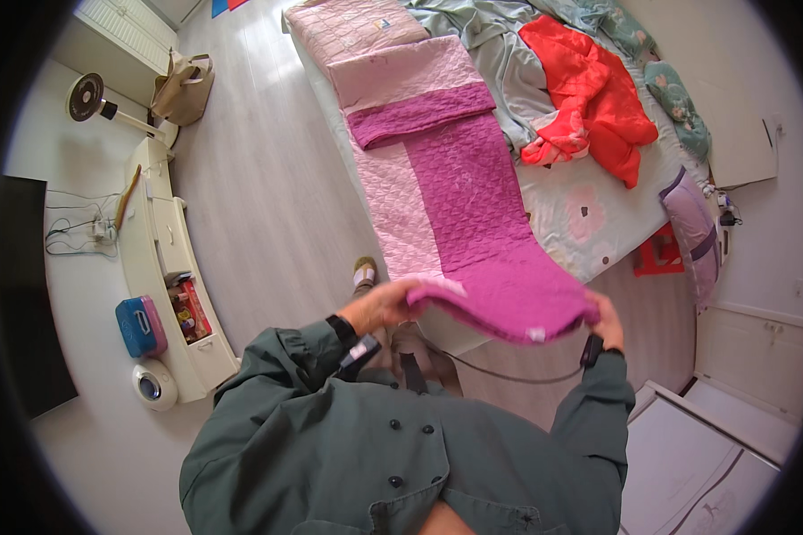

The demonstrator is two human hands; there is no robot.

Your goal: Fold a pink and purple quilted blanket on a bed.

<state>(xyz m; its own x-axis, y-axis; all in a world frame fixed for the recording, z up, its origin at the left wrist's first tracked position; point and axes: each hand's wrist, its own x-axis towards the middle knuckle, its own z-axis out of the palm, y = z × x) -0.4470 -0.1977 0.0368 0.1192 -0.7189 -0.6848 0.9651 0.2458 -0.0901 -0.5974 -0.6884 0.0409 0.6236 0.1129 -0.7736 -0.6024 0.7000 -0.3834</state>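
A quilted bedspread [472,194] in pale pink and magenta lies in a long folded strip along the near side of the bed [585,251]. My left hand [387,306] grips its left corner at the end closest to me, and my right hand [605,322] grips the right corner. Between my hands the raised end sags in a curve, with a small white tag on its edge. Farther up, the strip is folded over on itself in a thick band. My fingertips are partly hidden by the cloth.
Red cloth [592,87] and a rumpled grey-green sheet [502,60] lie on the bed. A purple pillow [692,231] leans at its right end, near a red stool [660,253]. Left stand a white cabinet [157,261], a fan [87,97] and a beige bag [184,90]. A cable [515,380] hangs before me.
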